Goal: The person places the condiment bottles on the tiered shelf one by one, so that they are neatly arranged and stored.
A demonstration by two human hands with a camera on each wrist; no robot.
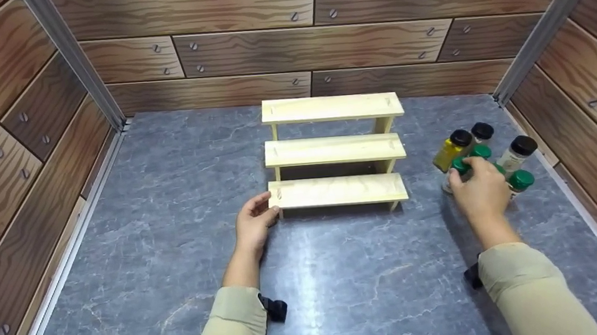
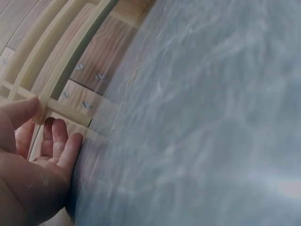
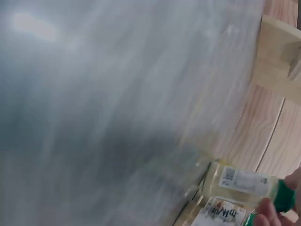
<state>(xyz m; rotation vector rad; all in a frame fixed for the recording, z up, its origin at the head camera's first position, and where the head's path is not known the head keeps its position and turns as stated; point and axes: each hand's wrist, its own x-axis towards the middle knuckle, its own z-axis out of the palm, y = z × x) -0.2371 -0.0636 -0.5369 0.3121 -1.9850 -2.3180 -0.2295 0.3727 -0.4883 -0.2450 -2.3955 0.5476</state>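
A three-tier wooden shelf [image 1: 337,191] stands upright on the marbled grey table [image 1: 142,275]. At the left end of the shelf's lowest tier, the left hand [image 1: 253,225] pinches the board lightly between thumb and fingers. Well to the right of the shelf, the right hand [image 1: 481,190] has its fingers drawn narrow around the green cap of a seasoning bottle [image 3: 244,181]. Also right of the shelf, crowding that bottle, are a yellow bottle with a black cap [image 1: 445,156] and, farther from the shelf, a clear bottle with a black cap [image 1: 512,162] and a green-capped bottle [image 1: 521,180]. The right hand covers part of the group, so I can't tell whether the held bottle is raised or standing.

The likeliest trouble is a knocked neighbour, since the bottles stand so close. A hold on the cap alone could let the bottle swing or slip. A sideways pull by the left hand could skew the light-looking shelf.
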